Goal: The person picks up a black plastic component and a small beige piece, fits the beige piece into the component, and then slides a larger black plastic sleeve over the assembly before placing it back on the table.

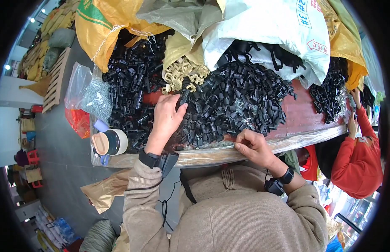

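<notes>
Head view: two bare hands work at a red-topped table (296,110) heaped with loose parts.
Left hand: this hand (166,119) reaches over the heap, thumb and forefinger parted beside a small dark plastic part (185,96); whether it is gripped I cannot tell.
Right hand: this hand (256,147) is curled at the near table edge, thumb against bent fingers; anything pinched there is too small to tell.
Black parts: a broad heap of small, blocky black plastic pieces (237,94) lies between and beyond the hands; black tubular plastic pieces (138,77) lie left of the left hand.
Beige parts: curved beige plastic clips (184,73) spill from a sack just beyond the left fingertips.
Metal bits: a clear plastic bag of small silvery pieces (96,101) stands left of the left hand.
Done: no joined or finished piece can be made out near either hand.
Left over: plenty, I judge; the heaps near both hands are large and loose, and black straps (281,56) hang from a white woven sack (262,31) beyond the right hand.
</notes>
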Motion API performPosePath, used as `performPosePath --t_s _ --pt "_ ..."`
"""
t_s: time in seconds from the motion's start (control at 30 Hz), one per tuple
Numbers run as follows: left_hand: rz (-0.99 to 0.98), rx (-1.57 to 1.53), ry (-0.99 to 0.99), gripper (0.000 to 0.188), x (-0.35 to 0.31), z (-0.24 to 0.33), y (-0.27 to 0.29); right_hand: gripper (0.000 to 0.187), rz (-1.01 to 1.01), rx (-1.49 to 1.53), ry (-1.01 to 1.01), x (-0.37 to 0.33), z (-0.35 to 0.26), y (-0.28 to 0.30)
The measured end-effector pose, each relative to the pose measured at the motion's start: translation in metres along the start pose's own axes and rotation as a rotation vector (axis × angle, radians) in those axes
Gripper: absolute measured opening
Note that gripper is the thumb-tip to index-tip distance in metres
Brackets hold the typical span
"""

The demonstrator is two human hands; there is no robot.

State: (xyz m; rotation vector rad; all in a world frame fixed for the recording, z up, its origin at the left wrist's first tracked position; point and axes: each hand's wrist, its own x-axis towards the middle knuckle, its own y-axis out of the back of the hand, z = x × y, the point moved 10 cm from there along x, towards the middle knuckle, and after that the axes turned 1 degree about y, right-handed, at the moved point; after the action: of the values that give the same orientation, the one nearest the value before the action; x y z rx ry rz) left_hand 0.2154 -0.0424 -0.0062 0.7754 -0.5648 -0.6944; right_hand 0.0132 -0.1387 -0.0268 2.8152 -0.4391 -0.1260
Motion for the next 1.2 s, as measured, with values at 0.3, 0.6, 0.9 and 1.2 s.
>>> performPosePath --t_s 0.3,0.6,0.9,1.2 --pt "-0.056 0.098 0.054 0.032 -0.001 -0.007 -0.002 0.011 0.016 -0.033 -0.016 -0.002 0.006 0.002" --pt "-0.13 -1.501 0.33 0.022 -0.039 0.046 -0.025 0.011 0.078 0.272 -0.081 0.004 0.015 0.007" --pt "-0.24 -1.735 0.447 0.026 -0.063 0.094 -0.087 0.014 0.212 0.611 -0.043 0.019 0.016 0.017" --pt "-0.387 -1.651 0.586 0.027 -0.078 0.094 -0.104 0.018 0.143 0.376 0.0 0.008 -0.009 0.052"
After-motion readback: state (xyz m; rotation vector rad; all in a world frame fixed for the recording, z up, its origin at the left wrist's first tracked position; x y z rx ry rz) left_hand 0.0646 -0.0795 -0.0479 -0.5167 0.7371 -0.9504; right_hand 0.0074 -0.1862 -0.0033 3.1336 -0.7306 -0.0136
